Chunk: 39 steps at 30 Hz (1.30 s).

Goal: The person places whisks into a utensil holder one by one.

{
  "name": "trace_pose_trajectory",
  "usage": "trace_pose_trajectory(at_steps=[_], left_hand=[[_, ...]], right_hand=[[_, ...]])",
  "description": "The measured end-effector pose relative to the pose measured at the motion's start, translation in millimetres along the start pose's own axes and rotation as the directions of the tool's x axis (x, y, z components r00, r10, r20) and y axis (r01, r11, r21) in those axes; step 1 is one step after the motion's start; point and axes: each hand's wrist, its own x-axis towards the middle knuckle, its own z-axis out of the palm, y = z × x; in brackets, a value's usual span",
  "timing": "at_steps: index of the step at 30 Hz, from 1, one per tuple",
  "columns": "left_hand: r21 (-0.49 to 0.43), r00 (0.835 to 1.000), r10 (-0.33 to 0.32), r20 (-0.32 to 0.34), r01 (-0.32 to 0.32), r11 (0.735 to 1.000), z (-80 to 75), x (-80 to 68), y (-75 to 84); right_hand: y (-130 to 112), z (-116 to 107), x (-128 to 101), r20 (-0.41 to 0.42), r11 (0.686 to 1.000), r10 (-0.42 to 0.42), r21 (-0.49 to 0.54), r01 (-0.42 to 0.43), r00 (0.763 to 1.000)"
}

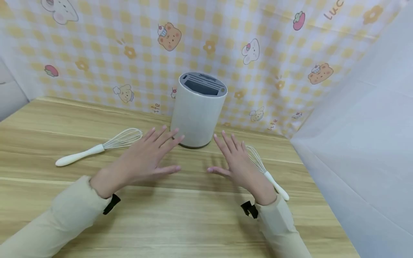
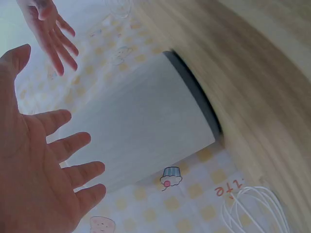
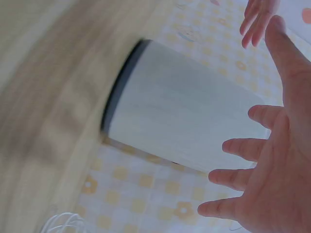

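A white oval knife block (image 1: 197, 114) with a grey slotted top stands upright at the back of the wooden table. My left hand (image 1: 142, 157) hovers in front of it to the left, fingers spread and holding nothing. To the right, my right hand (image 1: 240, 166) is likewise raised with fingers and thumb apart. One whisk (image 1: 96, 148) with a white handle lies left of my left hand. Another whisk (image 1: 269, 175) lies beyond my right hand, which partly hides its wires. Both wrist views show bare palms before the block (image 2: 141, 116).
Behind the table (image 1: 180, 222) hangs a yellow checked curtain (image 1: 106, 46) with cartoon prints. A plain white sheet (image 1: 361, 136) borders the right edge. The block stands close to the curtain.
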Motion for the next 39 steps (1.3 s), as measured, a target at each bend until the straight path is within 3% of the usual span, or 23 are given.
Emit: trace_pose_trajectory(at_steps=[7, 13, 15, 23, 30, 36, 39], left_hand=[[-0.032, 0.991, 0.032, -0.129, -0.037, 0.999, -10.8, 14.2, 4.5], [-0.066, 0.949, 0.073, -0.308, -0.098, 0.993, -21.6, 33.7, 4.5], [-0.092, 0.939, 0.063, -0.339, -0.100, 0.991, -24.6, 40.3, 3.4], [-0.251, 0.937, -0.104, -0.333, 0.018, 0.968, -38.8, 63.1, -0.4], [-0.386, 0.885, -0.198, -0.422, 0.023, 0.922, -45.8, 82.2, -4.4], [-0.513, 0.856, -0.301, -0.421, 0.049, 0.857, -43.9, 96.5, -16.2], [-0.571, 0.848, -0.357, -0.391, 0.080, 0.817, -40.0, 101.7, -25.6]], right_hand=[[-2, -14, 15, -0.096, 1.000, 0.001, 0.011, 0.000, 0.995], [-7, -29, 30, -0.247, 0.997, -0.033, 0.065, 0.051, 0.968], [-8, -33, 35, -0.289, 0.993, -0.025, 0.106, 0.057, 0.957], [-9, -47, 55, -0.399, 0.958, 0.084, 0.284, 0.035, 0.913], [-12, -55, 70, -0.544, 0.917, 0.156, 0.391, 0.084, 0.824], [-11, -55, 79, -0.527, 0.888, 0.282, 0.460, -0.010, 0.802], [-8, -50, 84, -0.500, 0.852, 0.355, 0.521, -0.052, 0.790]])
